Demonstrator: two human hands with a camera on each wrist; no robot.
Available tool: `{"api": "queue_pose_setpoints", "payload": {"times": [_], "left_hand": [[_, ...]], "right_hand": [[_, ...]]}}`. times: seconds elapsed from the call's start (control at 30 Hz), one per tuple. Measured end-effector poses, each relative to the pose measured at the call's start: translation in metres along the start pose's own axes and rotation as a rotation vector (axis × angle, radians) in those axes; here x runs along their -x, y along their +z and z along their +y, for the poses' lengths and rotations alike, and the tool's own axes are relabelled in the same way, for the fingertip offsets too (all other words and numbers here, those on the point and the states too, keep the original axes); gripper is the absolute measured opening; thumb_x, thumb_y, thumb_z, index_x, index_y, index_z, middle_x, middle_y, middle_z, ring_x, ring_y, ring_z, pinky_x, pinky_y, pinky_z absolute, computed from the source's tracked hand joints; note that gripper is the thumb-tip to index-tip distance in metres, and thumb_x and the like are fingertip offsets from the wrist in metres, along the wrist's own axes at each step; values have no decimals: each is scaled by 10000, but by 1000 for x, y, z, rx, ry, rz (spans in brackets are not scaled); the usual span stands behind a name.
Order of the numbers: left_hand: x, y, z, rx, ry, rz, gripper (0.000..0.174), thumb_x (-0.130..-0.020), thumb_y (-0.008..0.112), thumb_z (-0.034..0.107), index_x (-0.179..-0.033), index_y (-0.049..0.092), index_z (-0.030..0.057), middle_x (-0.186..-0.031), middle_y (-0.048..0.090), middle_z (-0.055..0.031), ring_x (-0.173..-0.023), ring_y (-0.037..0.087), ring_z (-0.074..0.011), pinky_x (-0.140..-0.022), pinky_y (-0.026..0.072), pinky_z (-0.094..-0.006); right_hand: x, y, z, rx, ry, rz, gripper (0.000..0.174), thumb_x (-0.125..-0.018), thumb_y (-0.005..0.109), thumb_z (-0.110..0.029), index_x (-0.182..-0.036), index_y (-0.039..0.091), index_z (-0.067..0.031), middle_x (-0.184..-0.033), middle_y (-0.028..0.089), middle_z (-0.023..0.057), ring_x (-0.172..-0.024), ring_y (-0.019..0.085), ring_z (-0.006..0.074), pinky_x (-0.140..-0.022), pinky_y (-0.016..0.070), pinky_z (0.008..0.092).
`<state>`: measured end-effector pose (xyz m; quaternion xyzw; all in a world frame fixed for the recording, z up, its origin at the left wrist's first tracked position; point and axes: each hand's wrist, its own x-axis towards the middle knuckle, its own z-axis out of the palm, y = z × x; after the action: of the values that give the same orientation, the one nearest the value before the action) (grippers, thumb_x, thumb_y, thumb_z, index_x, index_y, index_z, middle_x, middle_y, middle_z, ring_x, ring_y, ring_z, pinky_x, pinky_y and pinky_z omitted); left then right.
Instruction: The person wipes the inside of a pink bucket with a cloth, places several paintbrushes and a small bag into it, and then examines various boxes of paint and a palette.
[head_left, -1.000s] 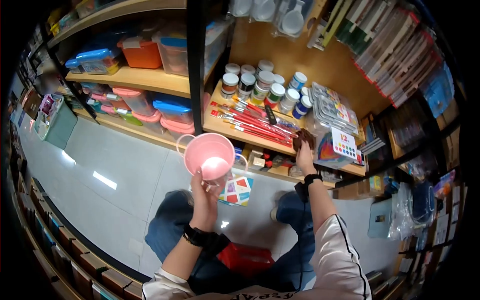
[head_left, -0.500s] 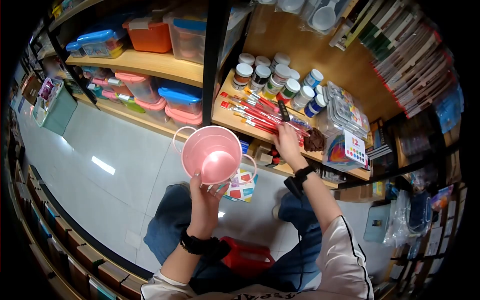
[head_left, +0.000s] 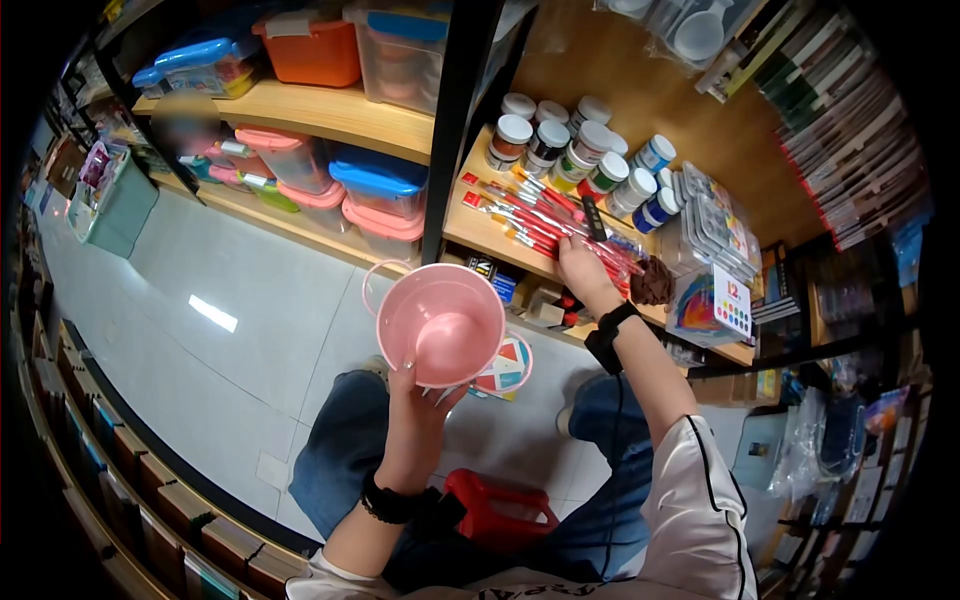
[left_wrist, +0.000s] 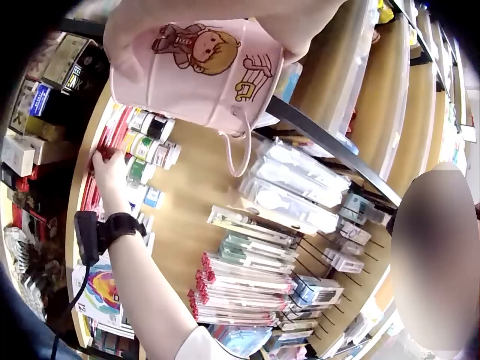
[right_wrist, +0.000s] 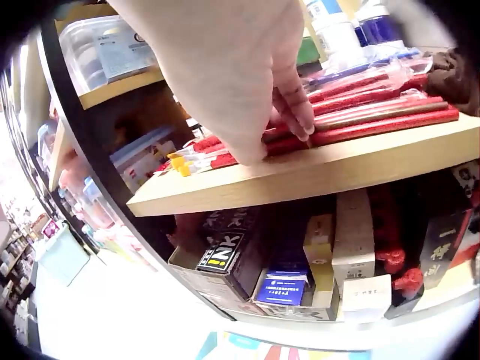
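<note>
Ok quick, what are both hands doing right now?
Left hand: closed around the pink bucket, holding it up.
Right hand: fingers down on the red brushes; whether it grips them cannot be told.

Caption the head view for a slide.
Left hand holds a pink bucket while the right hand touches red paintbrushes on a wooden shelf.

pink bucket (head_left: 445,325), cartoon-printed, aloft, mouth tilted up; red brush packs (head_left: 528,226) flat on the shelf (head_left: 474,233)
</note>
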<state>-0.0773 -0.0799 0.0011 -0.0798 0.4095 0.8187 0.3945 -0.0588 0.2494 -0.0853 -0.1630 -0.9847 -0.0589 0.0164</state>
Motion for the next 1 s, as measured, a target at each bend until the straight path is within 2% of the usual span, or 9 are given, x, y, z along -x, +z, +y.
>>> {"api": "queue_pose_setpoints", "payload": {"times": [0.4,0.67,0.73,0.8,0.83,0.87,0.93,0.97,1.0], "left_hand": [[-2,-6,-6,-72,-9,-18,557,-853,443,474,-1247,362,89,-1225,460,-77,-1106,471,-205,-934,374,-381],[-4,2,-11,-129,-3,-2,561,-851,445,454,-1259,315,92,-1246,430,-88,-1124,449,-209,-936,373,-371],[-7,3,-14,-95,11,-12,637,-838,519,390,-1293,208,70,-1209,396,-130,-1095,455,-213,-900,393,-364],[-10,4,-19,-101,-4,2,650,-837,530,379,-1295,198,58,-1186,403,-135,-1070,466,-208,-899,396,-355],[-11,4,-21,-111,-21,24,663,-835,541,367,-1296,189,47,-1164,410,-139,-1044,477,-204,-898,399,-346],[-11,7,-23,-109,-17,20,663,-835,541,367,-1296,189,47,-1164,410,-139,-1044,477,-204,-898,399,-346],[-10,13,-28,-210,-3,52,632,-837,509,389,-1291,227,51,-1189,400,-102,-1071,466,-213,-905,401,-356],[-10,14,-30,-205,-1,50,632,-837,509,389,-1291,227,51,-1189,400,-102,-1071,466,-213,-905,401,-356],[-11,16,-33,-203,-6,48,643,-834,522,382,-1293,216,51,-1183,399,-104,-1072,464,-212,-906,400,-353]], "right_hand": [[-15,13,-12,270,43,-127,155,-830,455,-118,-961,492,-44,-921,558,122,-772,630,236,-597,516,329],[-6,6,4,351,-24,79,159,-821,464,-115,-965,470,-46,-904,543,93,-772,610,206,-586,509,324],[-4,-8,12,355,-30,94,201,-813,467,-96,-1002,455,-31,-907,534,96,-769,609,216,-588,510,316],[-1,-24,17,285,8,102,281,-790,484,-60,-1062,432,-14,-910,519,96,-769,608,226,-603,513,315],[3,-39,17,134,44,79,320,-793,485,-39,-1095,397,19,-888,539,164,-761,597,311,-616,499,376],[6,-51,16,137,44,84,320,-793,485,-39,-1095,397,19,-888,539,164,-761,597,311,-616,499,376],[11,-77,11,-362,249,148,279,-828,469,-60,-1069,374,43,-869,550,249,-769,561,405,-643,463,446],[19,-93,7,-516,200,270,251,-872,440,-107,-1051,354,46,-860,546,303,-784,527,458,-653,428,478],[25,-111,1,-511,196,272,251,-872,440,-107,-1051,354,46,-860,546,303,-784,527,458,-653,428,478]]}}
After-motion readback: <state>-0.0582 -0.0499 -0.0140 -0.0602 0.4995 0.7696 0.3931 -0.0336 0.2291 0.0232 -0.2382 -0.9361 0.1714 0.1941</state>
